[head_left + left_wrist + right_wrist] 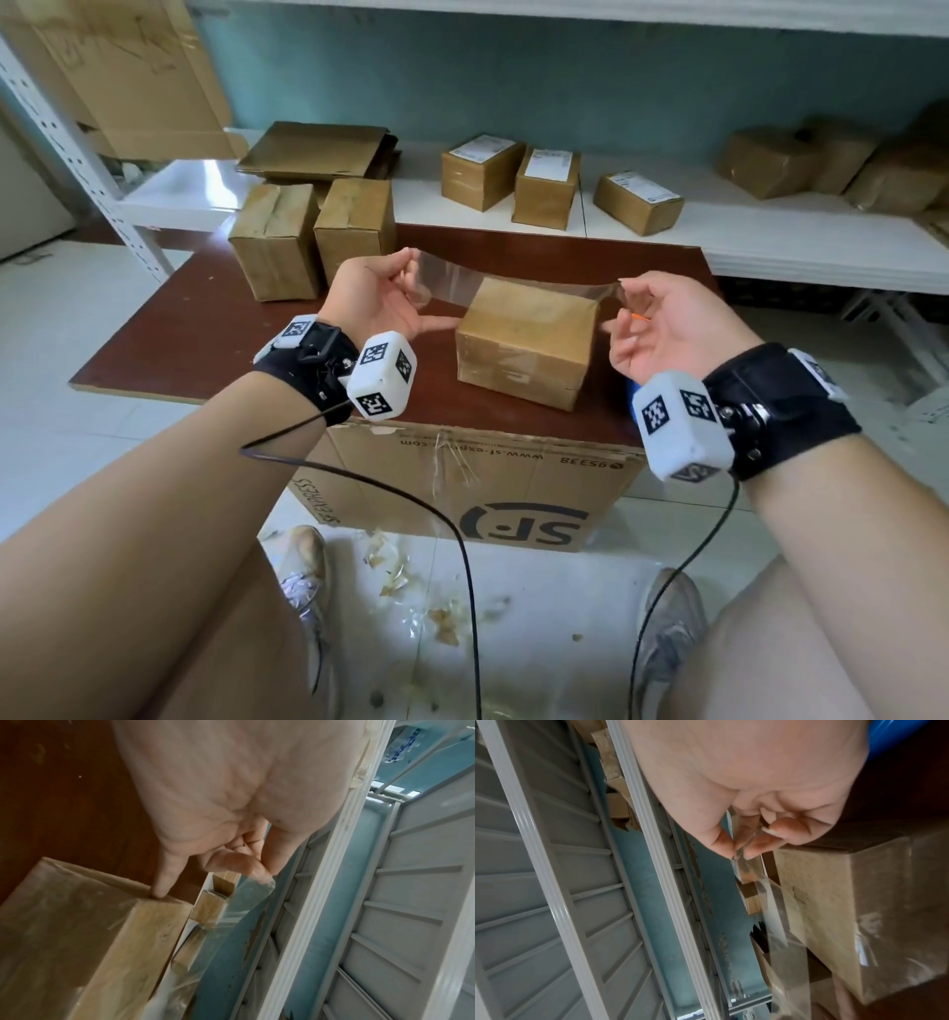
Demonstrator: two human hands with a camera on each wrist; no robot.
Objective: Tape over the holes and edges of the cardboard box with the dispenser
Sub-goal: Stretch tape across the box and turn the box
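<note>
A brown cardboard box [529, 344] sits in the middle of the dark red table [179, 334]. A strip of clear tape [462, 280] stretches above its far top edge between both hands. My left hand [411, 280] is palm up and pinches the strip's left end; in the left wrist view its little finger [159, 892] touches the box's [77, 933] upper edge. My right hand [624, 295] pinches the right end, and the tape [775, 912] runs down toward the box [859, 902]. A blue object [632, 391] lies mostly hidden under my right wrist.
Two taped boxes [277, 241] stand at the table's back left. Labelled parcels [547, 187] and flattened cardboard [318, 149] lie on the white shelf behind. A large printed carton [462, 488] stands below the table's front edge. Tape scraps [400, 575] litter the floor by my feet.
</note>
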